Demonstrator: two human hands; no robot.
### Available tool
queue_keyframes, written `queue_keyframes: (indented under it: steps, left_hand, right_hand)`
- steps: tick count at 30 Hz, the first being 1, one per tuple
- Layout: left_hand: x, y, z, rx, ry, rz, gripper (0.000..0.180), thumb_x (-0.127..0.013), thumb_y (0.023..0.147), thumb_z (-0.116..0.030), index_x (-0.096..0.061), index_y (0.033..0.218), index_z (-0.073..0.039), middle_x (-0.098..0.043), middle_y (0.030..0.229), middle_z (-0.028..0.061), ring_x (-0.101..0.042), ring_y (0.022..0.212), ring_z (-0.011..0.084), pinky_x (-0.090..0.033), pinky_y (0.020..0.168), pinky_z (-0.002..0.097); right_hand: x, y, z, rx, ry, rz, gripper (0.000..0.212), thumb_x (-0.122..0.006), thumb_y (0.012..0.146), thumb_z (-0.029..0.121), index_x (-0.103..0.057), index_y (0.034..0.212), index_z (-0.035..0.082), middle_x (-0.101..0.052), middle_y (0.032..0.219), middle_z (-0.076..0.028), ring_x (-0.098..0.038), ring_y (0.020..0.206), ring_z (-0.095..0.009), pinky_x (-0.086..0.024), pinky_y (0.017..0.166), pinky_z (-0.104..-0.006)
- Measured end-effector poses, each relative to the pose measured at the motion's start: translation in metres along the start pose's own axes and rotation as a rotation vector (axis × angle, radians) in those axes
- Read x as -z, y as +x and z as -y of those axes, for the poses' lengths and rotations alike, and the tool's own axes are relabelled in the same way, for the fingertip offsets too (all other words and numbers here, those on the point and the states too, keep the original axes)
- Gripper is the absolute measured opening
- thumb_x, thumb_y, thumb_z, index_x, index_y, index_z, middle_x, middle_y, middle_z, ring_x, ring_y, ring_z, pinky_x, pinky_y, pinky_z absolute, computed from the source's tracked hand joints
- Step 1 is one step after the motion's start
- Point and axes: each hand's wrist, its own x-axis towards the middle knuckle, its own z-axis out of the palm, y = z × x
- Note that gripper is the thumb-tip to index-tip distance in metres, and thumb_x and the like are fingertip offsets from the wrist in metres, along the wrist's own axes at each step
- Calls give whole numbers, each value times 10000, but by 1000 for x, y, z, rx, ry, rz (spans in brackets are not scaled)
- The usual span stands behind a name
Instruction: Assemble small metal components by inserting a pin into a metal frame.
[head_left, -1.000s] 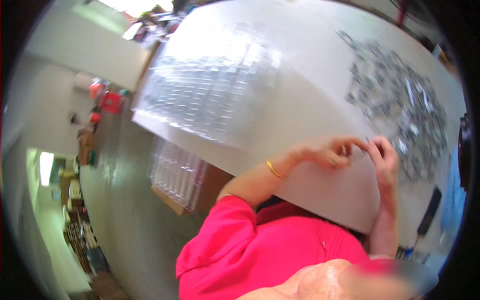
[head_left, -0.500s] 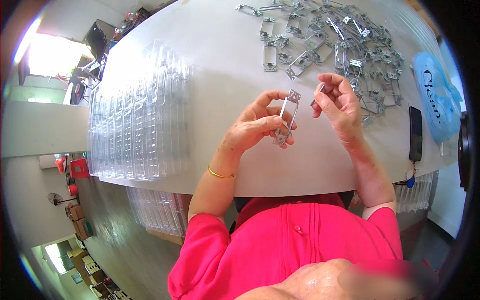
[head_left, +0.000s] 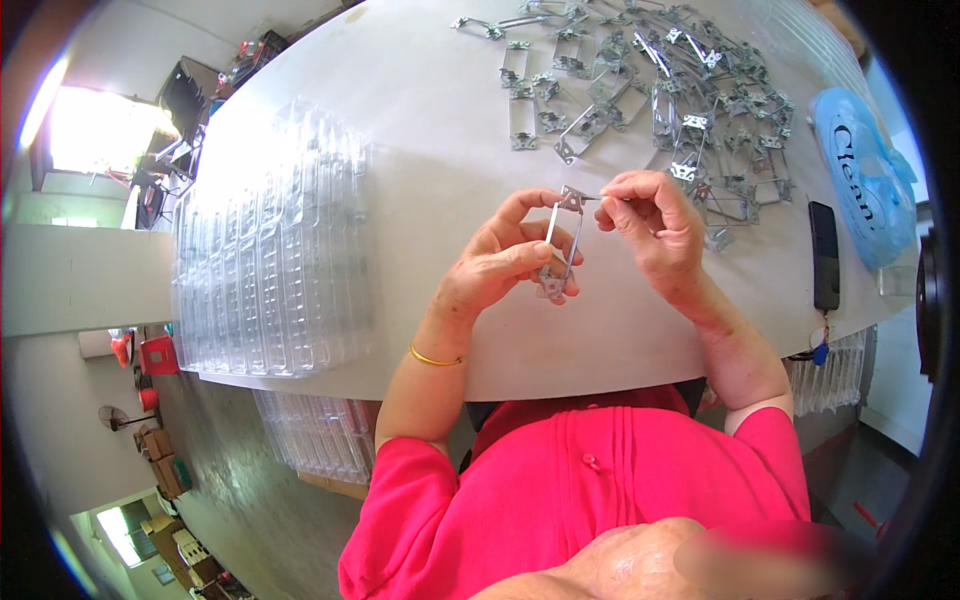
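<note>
My left hand [head_left: 508,250] grips a small rectangular metal frame [head_left: 549,226], two thin rods joined by a bracket at each end. The frame stands nearly upright above the table, thumb against one rod and fingers behind. Between the thumb and fingertips of my right hand [head_left: 655,225] is a thin pin-like metal tool [head_left: 592,198]. Its tip meets the frame's upper bracket; most of the tool is hidden in the fingers. Beyond my hands, a loose pile of similar metal frames [head_left: 522,122] spreads over the far right of the white table [head_left: 430,330].
Clear plastic trays [head_left: 270,250] are stacked at the table's left, with more trays [head_left: 318,430] below its edge. On the right lie a black phone [head_left: 824,257] and a blue plastic bag [head_left: 862,180]. A blue-tagged key ring [head_left: 821,353] is near the table's edge.
My right hand has moved left and turned, bringing the thin tool from apart to the frame's upper bracket. The left hand keeps its hold on the frame. The whole view has shifted slightly.
</note>
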Motion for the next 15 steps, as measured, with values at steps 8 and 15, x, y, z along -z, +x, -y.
queue_keyframes:
  steps: [8,15]
  left_hand:
    - [5,7,-3,-69,27,62,553,-599,1003,-139,-359,1498,-77,-646,1093,262,-729,811,326,-588,636,388]
    - [0,5,-1,-52,143,45,577,-646,980,-146,-390,1489,-48,-659,1062,192,-715,794,261,-575,678,353]
  right_hand:
    - [2,7,0,7,-172,-4,89,-701,957,30,-614,972,16,-674,883,-63,-661,724,-109,-555,668,-258]
    - [8,2,3,-47,-400,135,286,-665,1009,190,-540,815,22,-455,646,-81,-383,586,-154,-373,526,-336]
